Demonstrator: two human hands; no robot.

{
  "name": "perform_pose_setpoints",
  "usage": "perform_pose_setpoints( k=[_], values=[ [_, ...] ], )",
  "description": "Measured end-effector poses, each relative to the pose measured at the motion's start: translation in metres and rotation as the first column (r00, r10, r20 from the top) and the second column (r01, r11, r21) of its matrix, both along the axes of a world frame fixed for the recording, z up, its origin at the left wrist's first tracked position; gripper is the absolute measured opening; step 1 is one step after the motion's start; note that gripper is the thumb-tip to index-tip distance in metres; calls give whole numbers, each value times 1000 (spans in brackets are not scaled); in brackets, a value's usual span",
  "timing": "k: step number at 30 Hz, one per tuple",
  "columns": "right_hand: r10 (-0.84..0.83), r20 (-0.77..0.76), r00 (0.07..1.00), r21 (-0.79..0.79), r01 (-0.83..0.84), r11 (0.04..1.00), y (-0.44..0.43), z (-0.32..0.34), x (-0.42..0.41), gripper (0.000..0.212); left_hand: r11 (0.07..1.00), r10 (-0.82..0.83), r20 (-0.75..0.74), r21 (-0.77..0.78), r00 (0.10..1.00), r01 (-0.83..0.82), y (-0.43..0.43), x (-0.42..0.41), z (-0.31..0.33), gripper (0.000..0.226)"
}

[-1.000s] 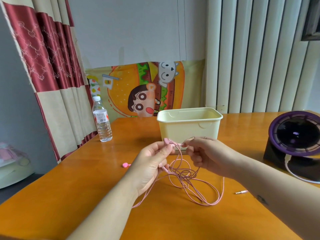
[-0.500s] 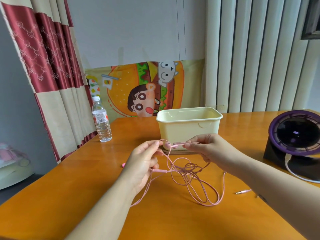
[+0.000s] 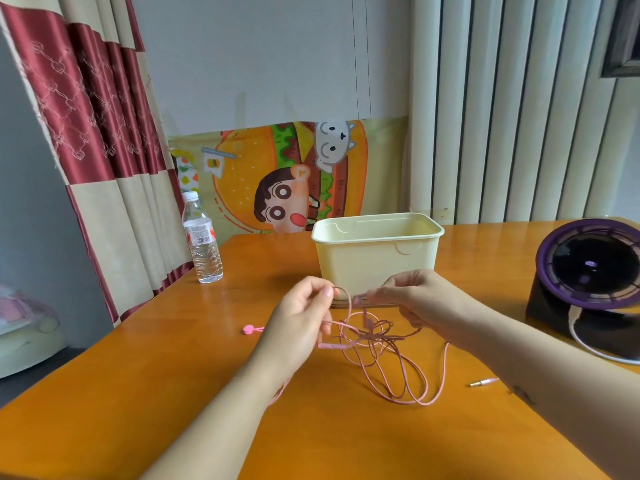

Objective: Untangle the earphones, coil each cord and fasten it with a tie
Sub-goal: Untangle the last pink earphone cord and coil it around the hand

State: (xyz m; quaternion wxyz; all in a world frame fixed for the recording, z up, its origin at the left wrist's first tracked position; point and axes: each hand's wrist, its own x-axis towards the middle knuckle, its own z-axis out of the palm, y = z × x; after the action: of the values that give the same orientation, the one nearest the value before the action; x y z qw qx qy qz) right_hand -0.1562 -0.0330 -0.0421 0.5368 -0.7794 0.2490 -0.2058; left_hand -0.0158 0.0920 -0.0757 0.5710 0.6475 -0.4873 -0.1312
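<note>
1. L hand (image 3: pixel 298 320) & R hand (image 3: pixel 419 299): fingertips nearly meet 1 s ago, now sit slightly apart, though closer than 0.5 s ago.
2. A short arch of earphone cord (image 3: pixel 391 358) now spans the gap between them.
3. Inline remote (image 3: pixel 331 346) now shows clearly below L hand, approx. level.
4. An earbud (image 3: pixel 366 317) now dangles under R fingertips, above the tangle.
5. Loops beneath the hands fan out wider.

Orange table (image 3: pixel 138 393) bears water bottle (image 3: pixel 202 244) left; cream tub (image 3: pixel 374 268) centre; purple fan (image 3: pixel 588 268) right.
</note>
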Motion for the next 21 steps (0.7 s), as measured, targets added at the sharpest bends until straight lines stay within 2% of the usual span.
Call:
perform_pose_setpoints(
  k=[2,4,7,10,12,14,16,18,20,21],
  values=[
    [-19,10,1000,-46,20,999,5,0,4,23,999,-46,52,5,998,46,-1,-3,1,18],
    [-95,67,993,-59,99,993,5,-2,7,22,1000,-1,36,-19,999,2,-2,-2,2,18],
    [-254,200,946,83,242,967,-7,-4,7,17,979,194,-69,-52,979,-198,1,12,3,20],
    [-323,286,902,202,272,941,-19,1,1,14,940,339,-126,5,932,-341,8,35,-5,20],
    [-327,296,898,140,297,944,-24,8,-4,18,916,392,-277,35,877,-399,13,49,-13,19],
    [-338,279,899,17,347,938,-30,14,-8,21,903,392,-507,53,767,-426,17,61,-17,17],
    [-354,243,903,-97,386,918,-37,17,-11,22,896,381,-640,80,667,-436,18,67,-18,17],
    [-349,210,913,-164,385,908,-41,16,-9,24,894,406,-606,107,684,-435,16,68,-18,16],
    [-365,191,911,-197,400,895,-44,15,-7,23,888,450,-449,131,772,-441,14,64,-15,16],
    [-373,193,907,-166,405,899,-45,14,-6,23,882,471,-340,154,814,-446,13,61,-13,16]
  ],
)
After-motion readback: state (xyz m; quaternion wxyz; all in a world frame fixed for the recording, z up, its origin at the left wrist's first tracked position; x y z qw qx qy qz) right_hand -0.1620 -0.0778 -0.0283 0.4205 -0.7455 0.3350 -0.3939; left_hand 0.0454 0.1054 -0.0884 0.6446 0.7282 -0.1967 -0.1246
